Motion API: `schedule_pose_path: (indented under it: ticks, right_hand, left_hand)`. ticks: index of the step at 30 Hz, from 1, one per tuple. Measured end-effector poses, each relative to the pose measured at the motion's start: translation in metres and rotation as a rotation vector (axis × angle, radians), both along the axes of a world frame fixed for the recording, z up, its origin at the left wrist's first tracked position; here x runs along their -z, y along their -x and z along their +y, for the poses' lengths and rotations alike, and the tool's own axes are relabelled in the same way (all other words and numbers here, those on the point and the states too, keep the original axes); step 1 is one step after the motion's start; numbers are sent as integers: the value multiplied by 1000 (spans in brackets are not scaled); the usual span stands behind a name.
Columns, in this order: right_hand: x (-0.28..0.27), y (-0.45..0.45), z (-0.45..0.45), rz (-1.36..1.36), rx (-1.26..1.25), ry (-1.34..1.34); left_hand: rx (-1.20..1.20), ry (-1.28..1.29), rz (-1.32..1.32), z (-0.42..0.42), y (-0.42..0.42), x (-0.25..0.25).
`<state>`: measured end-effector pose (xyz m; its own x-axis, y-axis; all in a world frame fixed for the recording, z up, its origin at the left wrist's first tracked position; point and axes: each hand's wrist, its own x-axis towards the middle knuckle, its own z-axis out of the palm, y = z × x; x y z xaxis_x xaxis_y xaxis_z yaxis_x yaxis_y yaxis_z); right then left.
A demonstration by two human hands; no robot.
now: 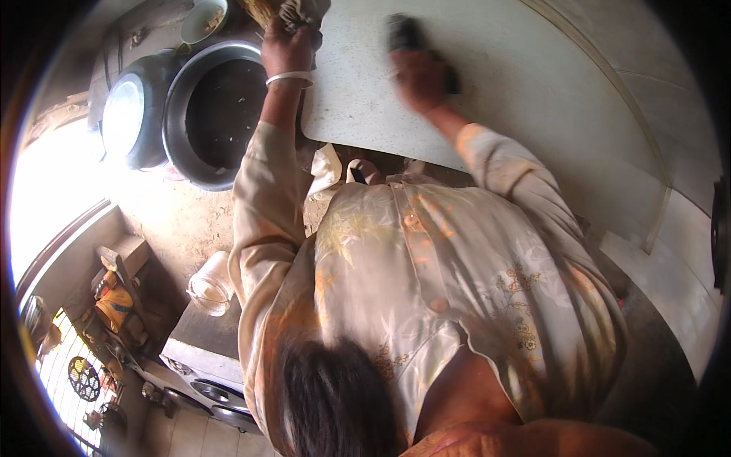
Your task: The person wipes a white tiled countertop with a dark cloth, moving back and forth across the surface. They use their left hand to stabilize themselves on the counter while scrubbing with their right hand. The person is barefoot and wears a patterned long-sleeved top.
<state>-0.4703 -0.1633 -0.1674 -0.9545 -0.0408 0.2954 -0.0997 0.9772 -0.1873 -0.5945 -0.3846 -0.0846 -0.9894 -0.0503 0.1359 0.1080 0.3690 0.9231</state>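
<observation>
My left hand point(290, 54), with a white bangle at the wrist, grips a crumpled grey cloth-like bundle point(304, 12) at the near left part of a pale, speckled flat surface point(354, 103). A straw-coloured fibrous thing point(258, 10) shows just beside that bundle. Over the same surface, my right hand point(421, 80) is closed around a dark oblong object point(406, 33), which sticks out at both sides of the fist. Motion blur hides what that object is. A wide metal basin point(173, 120) with dark contents and small pale bits lies left of my left forearm.
Beside the basin is a round metal pot point(123, 117) on its side. A pale bowl point(197, 31) holds scraps. A clear plastic bucket point(210, 285) stands on a ledge point(200, 331) by my left elbow. A tiled wall point(685, 228) bounds the right; a white bag-like thing point(325, 165) lies below the surface.
</observation>
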Motion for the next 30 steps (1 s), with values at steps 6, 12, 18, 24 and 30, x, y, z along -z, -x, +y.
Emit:
schedule_pose_path:
  ticks: [6,12,18,24,30]
  right_hand:
    - [-17,-74,-103,-225,-612,87]
    - [-3,-93,58,-201,116,-59]
    - [-14,60,70,-362,691,-97]
    - [-17,54,-86,-323,-154,60]
    - [-4,-131,-52,-230,-538,107]
  left_hand:
    - [-8,-518,49,-83,-43,-53]
    - [-111,805,379,-202,-169,-9]
    - [-556,-581,-393,-188,-250,5]
    - [-487,-664,-436,-183,-247,13]
    - [-505,-821,-461,-189,-232,26]
